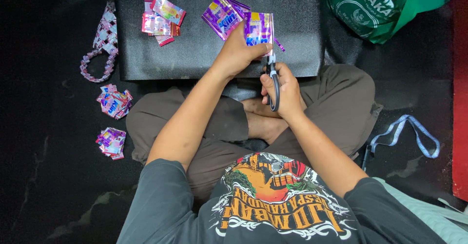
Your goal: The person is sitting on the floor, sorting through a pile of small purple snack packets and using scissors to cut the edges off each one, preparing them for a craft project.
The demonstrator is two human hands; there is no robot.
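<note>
A purple foil sachet [259, 28] stands upright above the near edge of a black mat [195, 53], which serves as the landmark here. The left hand [237, 53] is clamped on the sachet's lower left part, thumb across its face. The right hand [282, 90] is closed around the black handles of a pair of scissors [272, 80], fingers through the loops; the blades point up and meet the sachet's bottom right edge, just over the mat's near rim. A thin purple strip [279, 44] hangs beside the sachet's right edge.

Further in on the mat, just left of the held sachet, lies a fanned pile of purple sachets [222, 13]. Toward the mat's left part sits a small heap of pink and red wrappers [162, 19]. Off the mat's left edge, on the dark floor, a woven chain of folded wrappers [101, 44] curves downward. Below that, well left of the mat's near corner, are two bundles of folded pieces [114, 101], one nearer the person [111, 142]. Beyond the mat's right far corner lies a green cloth bag [385, 7]. Right of the person's crossed legs, a blue lanyard [407, 136] lies on the floor.
</note>
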